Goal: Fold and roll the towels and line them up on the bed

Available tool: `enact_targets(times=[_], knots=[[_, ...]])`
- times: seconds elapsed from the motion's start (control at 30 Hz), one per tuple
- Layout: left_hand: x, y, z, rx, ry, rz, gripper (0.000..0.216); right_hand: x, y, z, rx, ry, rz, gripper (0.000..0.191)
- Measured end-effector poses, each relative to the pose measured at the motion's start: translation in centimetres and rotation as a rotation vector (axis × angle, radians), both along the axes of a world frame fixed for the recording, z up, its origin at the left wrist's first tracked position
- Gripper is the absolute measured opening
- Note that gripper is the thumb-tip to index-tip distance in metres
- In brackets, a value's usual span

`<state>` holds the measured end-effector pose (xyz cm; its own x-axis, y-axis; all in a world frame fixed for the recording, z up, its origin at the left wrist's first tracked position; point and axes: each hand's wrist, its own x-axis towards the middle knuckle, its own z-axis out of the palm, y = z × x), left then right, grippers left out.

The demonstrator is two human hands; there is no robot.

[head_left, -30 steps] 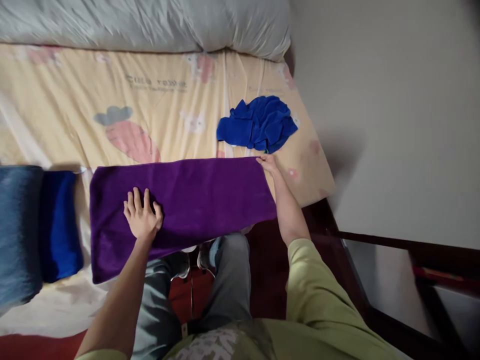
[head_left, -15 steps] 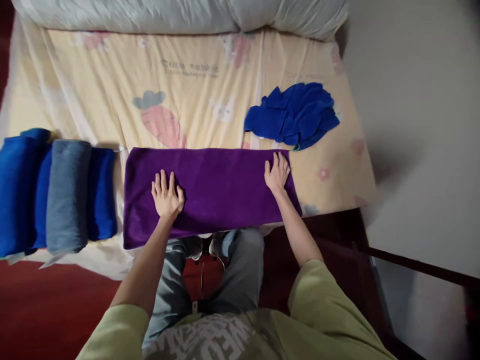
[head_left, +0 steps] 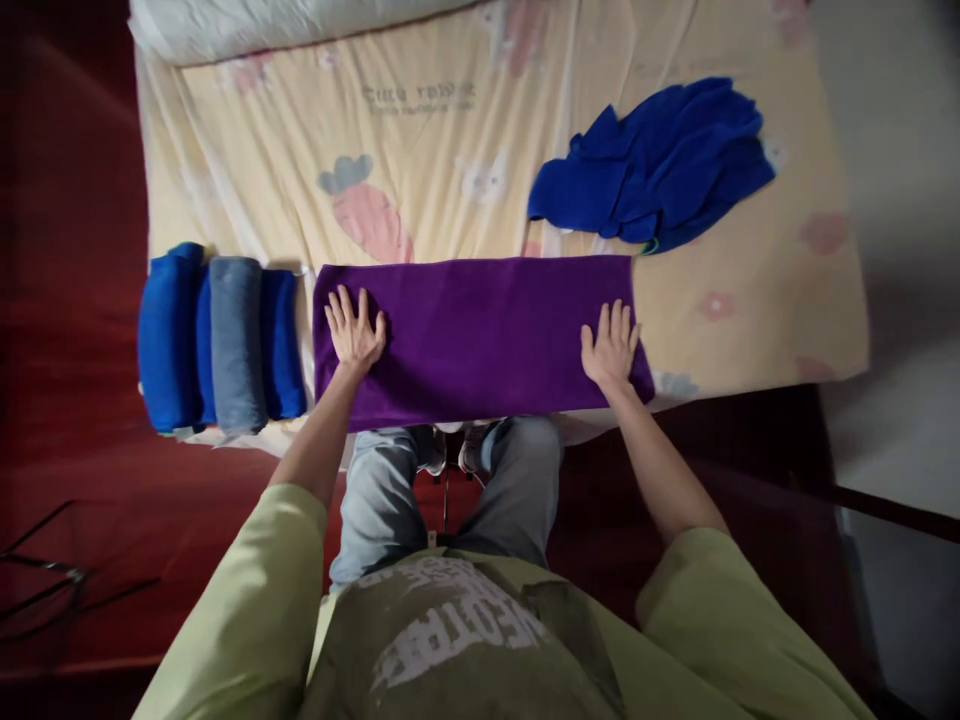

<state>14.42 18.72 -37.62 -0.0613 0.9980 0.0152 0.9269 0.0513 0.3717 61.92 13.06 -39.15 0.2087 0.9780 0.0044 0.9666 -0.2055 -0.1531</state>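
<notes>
A purple towel [head_left: 480, 330] lies flat as a long rectangle along the near edge of the bed. My left hand [head_left: 356, 330] rests palm down near its left end, fingers spread. Toward the right end, my right hand [head_left: 610, 345] lies flat on the same cloth with its fingers apart. Left of the purple towel stand several folded or rolled towels in a row, among them a grey-blue towel [head_left: 238, 345] and a thick blue towel [head_left: 171, 340]. A crumpled heap of blue cloth [head_left: 660, 165] sits beyond the purple towel's right end.
The bed has a yellow sheet [head_left: 285, 120] printed with carrots and rabbits. Along its far side lies a pale rolled quilt [head_left: 300, 22]. Dark red floor [head_left: 67, 400] shows at left, with a thin black metal frame [head_left: 71, 575] on it. A grey wall [head_left: 900, 250] stands at right.
The camera view has shifted, so the bed and towels sit differently in frame. My right hand has slid nearer me along the purple towel's right end; my left hand is closer to the left end.
</notes>
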Motion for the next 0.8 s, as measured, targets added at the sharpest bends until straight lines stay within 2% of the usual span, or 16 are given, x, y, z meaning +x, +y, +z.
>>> enact_targets(times=[0.13, 0.3, 0.43, 0.5, 0.63, 0.7, 0.8], knots=[[-2.4, 3.9, -1.0, 0.013, -0.016, 0.099, 0.075, 0.5, -1.3, -1.3, 0.022, -0.031, -0.008, 0.067], [-2.5, 5.6, -1.5, 0.035, -0.119, 0.101, 0.063, 0.4, -0.8, -1.5, 0.017, -0.049, -0.031, 0.067], [-4.6, 8.4, 0.4, 0.010, -0.114, 0.088, 0.055, 0.2, -0.8, -1.1, 0.027, -0.013, -0.042, 0.066], [-6.3, 10.7, 1.8, -0.070, -0.052, -0.029, 0.049, 0.2, -0.9, -1.0, 0.031, -0.004, -0.040, 0.066], [-9.1, 14.5, 4.7, -0.295, 0.102, -0.363, 0.042, 0.2, -0.9, -1.0, 0.031, -0.004, -0.046, 0.066], [-9.7, 15.4, 5.7, -0.349, 0.164, -0.423, 0.046, 0.1, -0.9, -1.0, 0.031, 0.006, -0.045, 0.066], [-9.9, 15.9, 6.7, -0.313, 0.219, -0.418, 0.056, 0.0, -0.9, -0.7, 0.033, 0.040, -0.047, 0.066]])
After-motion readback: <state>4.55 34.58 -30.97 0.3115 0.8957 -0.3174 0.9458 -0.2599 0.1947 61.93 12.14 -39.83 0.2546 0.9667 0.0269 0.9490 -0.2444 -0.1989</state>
